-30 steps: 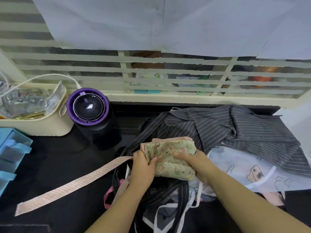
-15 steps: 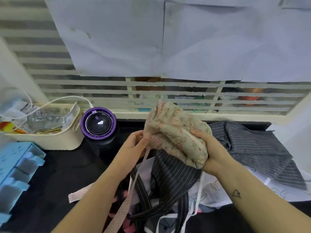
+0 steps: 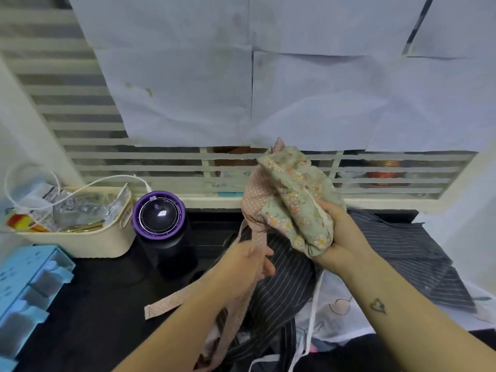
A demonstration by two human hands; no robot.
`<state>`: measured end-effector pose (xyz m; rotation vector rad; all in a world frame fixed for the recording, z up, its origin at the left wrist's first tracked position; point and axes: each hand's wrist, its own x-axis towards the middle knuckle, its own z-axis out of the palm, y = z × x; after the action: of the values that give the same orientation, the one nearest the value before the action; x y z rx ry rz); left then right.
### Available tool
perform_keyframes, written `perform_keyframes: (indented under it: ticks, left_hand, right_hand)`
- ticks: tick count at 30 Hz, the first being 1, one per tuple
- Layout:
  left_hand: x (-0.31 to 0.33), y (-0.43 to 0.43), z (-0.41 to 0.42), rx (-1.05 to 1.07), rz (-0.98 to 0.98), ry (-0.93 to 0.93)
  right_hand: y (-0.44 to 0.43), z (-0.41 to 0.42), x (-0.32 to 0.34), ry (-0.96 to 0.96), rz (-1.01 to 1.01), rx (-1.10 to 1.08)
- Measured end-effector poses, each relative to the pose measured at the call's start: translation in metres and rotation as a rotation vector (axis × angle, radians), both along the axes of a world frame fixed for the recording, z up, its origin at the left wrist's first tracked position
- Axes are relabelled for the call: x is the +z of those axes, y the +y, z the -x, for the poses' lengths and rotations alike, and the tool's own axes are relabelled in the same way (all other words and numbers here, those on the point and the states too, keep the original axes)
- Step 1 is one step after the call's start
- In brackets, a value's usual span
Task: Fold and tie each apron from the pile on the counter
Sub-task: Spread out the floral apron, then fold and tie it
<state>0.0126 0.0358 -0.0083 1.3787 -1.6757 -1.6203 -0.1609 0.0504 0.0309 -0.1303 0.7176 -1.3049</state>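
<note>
At the far left stood a blue plastic drawer unit point(image 3: 25, 288) on the black table point(image 3: 94, 304). Behind it sat a cream basket point(image 3: 83, 240) stuffed with packets, and a white cable point(image 3: 107, 179) looped over its rim. Just right of the basket stood a black container with a purple lid point(image 3: 159, 214).

One end of a pink dotted strap point(image 3: 171, 302) lay on the table, and the strap ran up through the left hand point(image 3: 247, 261). That hand's fingers were curled round the strap below the bundle. From there the strap rose to the folded floral apron point(image 3: 298, 200), a pale green bundle with a pink dotted part on its left side. The bundle was held up in the air above the pile, in front of the louvred window point(image 3: 166, 162).

The right hand point(image 3: 338, 237) gripped the bundle from the right and underneath, with fingers wrapped round its lower end. Beneath both hands lay a dark pinstriped apron point(image 3: 397, 245), spreading across the table to the right. A white printed apron point(image 3: 349, 318) with thin white ties lay beside it, nearer the person.
</note>
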Motion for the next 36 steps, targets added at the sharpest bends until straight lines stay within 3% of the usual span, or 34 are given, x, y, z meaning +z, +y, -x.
perform_keyframes:
  ticks: [6, 9, 15, 17, 20, 23, 26, 29, 33, 36]
  left_hand:
    - [0.003, 0.017, 0.011, -0.164, -0.267, 0.216]
    - [0.005, 0.009, -0.003, -0.212, -0.355, 0.222]
    - [-0.017, 0.011, -0.008, -0.199, -0.404, 0.093]
    - [-0.026, 0.011, -0.009, -0.213, -0.283, -0.030]
    - [-0.041, 0.008, -0.017, -0.223, -0.190, -0.159]
    - [-0.060, 0.010, -0.032, -0.242, -0.182, -0.310]
    - [-0.075, 0.012, -0.044, -0.213, -0.151, -0.417]
    - [-0.074, 0.016, -0.048, -0.180, -0.042, -0.448]
    - [-0.067, 0.016, -0.038, -0.095, 0.006, -0.214]
    - [-0.075, 0.017, -0.020, -0.087, 0.009, -0.125]
  right_hand:
    - [0.002, -0.005, -0.019, 0.251, 0.018, -0.081]
    - [0.005, -0.001, -0.033, 0.645, 0.051, -0.185]
    - [0.016, -0.006, -0.064, 1.471, 0.305, -0.254]
    - [0.022, -0.008, -0.081, 1.667, 0.505, -0.311]
    - [0.031, 0.000, -0.125, 1.959, 1.023, -0.266]
    - [0.040, 0.005, -0.163, 2.163, 1.205, -0.160]
    - [0.056, 0.001, -0.189, 2.305, 1.236, 0.000]
    - [0.066, 0.000, -0.197, 2.331, 1.076, 0.208]
    - [0.071, -0.002, -0.185, 2.322, 1.027, 0.455]
    - [0.071, -0.007, -0.175, 2.205, 0.941, 0.626]
